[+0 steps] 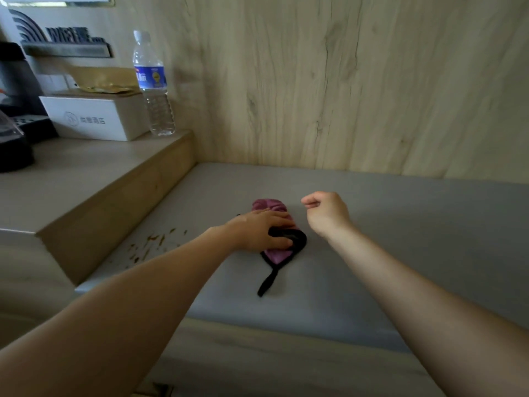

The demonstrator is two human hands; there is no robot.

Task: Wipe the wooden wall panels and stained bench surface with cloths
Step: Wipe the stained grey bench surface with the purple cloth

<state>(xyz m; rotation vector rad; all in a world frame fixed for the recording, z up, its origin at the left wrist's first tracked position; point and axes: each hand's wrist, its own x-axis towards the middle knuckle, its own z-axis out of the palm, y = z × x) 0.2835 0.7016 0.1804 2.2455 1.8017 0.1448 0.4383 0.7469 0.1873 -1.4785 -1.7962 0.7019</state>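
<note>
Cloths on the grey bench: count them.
1: a crumpled purple cloth with black trim, mid-bench, under the left hand. A second could be bunched beneath it. The right hand holds none.

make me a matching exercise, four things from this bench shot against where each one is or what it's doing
Things:
1. left hand
2. right hand
3. water bottle
4. brown stains

States:
A. upright on the raised ledge
B. curled, holding nothing
C. on the grey bench, left of the cloth
D. resting on the purple cloth

Pairs: 1-D, 2-B, 3-A, 4-C
</note>
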